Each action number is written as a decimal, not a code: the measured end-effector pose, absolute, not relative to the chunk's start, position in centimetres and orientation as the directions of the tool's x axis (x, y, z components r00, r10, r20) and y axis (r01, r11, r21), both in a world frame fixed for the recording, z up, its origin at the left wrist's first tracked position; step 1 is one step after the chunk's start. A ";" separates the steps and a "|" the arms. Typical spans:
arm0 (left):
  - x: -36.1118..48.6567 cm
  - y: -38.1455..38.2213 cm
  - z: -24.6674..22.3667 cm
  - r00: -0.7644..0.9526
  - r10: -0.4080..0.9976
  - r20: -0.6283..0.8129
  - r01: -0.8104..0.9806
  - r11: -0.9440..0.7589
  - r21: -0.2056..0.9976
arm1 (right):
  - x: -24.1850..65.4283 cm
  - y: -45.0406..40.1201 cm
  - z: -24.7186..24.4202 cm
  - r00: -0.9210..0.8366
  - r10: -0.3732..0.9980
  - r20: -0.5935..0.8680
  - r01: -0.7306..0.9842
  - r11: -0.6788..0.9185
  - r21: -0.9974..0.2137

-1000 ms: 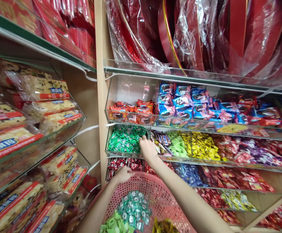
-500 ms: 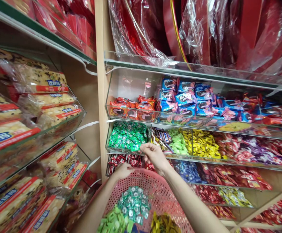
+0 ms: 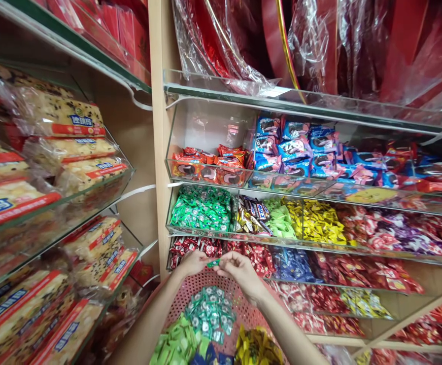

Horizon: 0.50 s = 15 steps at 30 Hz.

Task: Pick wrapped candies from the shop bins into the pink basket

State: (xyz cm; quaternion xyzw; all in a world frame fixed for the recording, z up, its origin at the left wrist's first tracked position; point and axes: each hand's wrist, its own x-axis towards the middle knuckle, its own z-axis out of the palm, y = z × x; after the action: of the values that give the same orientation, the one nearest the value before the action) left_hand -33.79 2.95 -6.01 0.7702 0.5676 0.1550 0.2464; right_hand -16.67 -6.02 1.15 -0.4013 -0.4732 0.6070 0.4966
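Note:
A pink perforated plastic basket is in front of me, its far rim below the candy shelves. My left hand is closed at that rim, fingertips hidden. Between my hands is a small green-wrapped candy, pinched by my right hand; its left end meets or nearly meets my left hand. In the basket lie teal-green candies, light green packets, yellow-wrapped candies and some dark blue ones. Straight ahead, a clear shelf bin holds more green candies.
Beside the green candies are brown-wrapped bars, light green packets and yellow candies. Blue snack packs fill the shelf above. Red candies lie in a lower bin. Packaged pastries crowd the left shelves. Glass shelf edges jut out.
My right hand has moved down from the front of the green candy bin to the basket rim, bringing one green candy beside my left hand. My left hand has stayed at the rim.

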 end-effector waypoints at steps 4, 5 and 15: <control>-33.7 3.0 -6.0 0.297 0.954 -0.040 0.804 -0.227 0.550 | -16.6 -6.5 0.2 -0.190 0.981 0.029 -0.163 -0.002 -0.987; -33.7 3.0 -6.0 0.297 0.954 -0.039 0.804 -0.228 0.550 | -16.6 -6.6 0.2 -0.193 0.980 0.054 -0.136 0.028 -0.990; -33.7 2.5 -5.3 0.307 0.950 -0.056 0.806 -0.228 0.546 | -17.0 -7.3 0.4 -0.255 0.937 0.239 -0.038 0.237 -0.971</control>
State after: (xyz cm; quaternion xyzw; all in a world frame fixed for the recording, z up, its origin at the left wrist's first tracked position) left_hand -33.72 2.47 -5.29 0.7700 0.5703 0.1460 0.2463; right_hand -16.98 -7.31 0.44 -0.3648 -0.6157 0.4985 0.4892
